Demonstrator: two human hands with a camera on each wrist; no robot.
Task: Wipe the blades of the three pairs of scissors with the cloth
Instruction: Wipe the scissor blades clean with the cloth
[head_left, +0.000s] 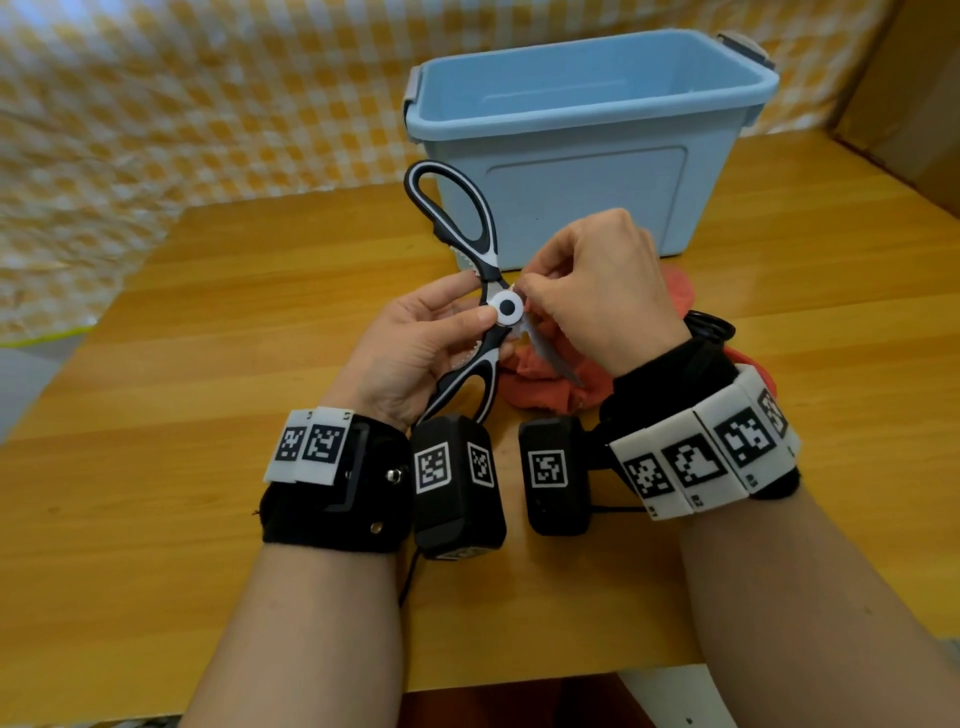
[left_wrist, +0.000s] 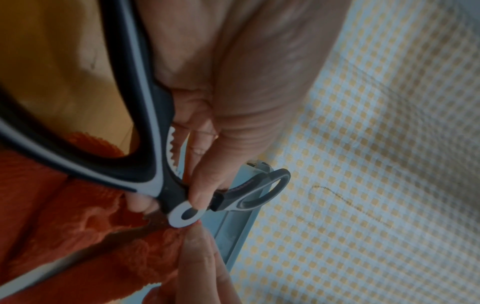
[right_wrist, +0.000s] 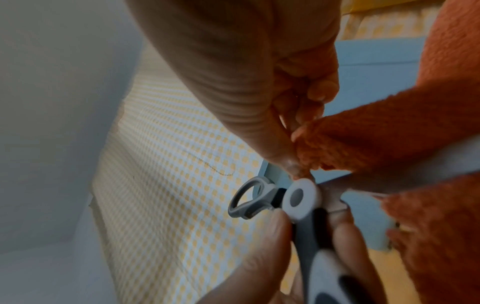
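Two forearms with black wrist bands (head_left: 332, 483) bearing printed square markers reach over a wooden table (head_left: 208, 364); the left hand (head_left: 415, 348) holds the black-and-white scissors (head_left: 467, 291) above the table, its thumb curled onto the round pivot, the handles spread wide. The right hand (head_left: 597, 291) pinches the orange cloth (head_left: 540, 384) against a blade right beside the pivot, the rest of the cloth bunched beneath. A blue plastic bin (head_left: 587, 140) stands behind, near a yellow checked curtain (head_left: 182, 104).
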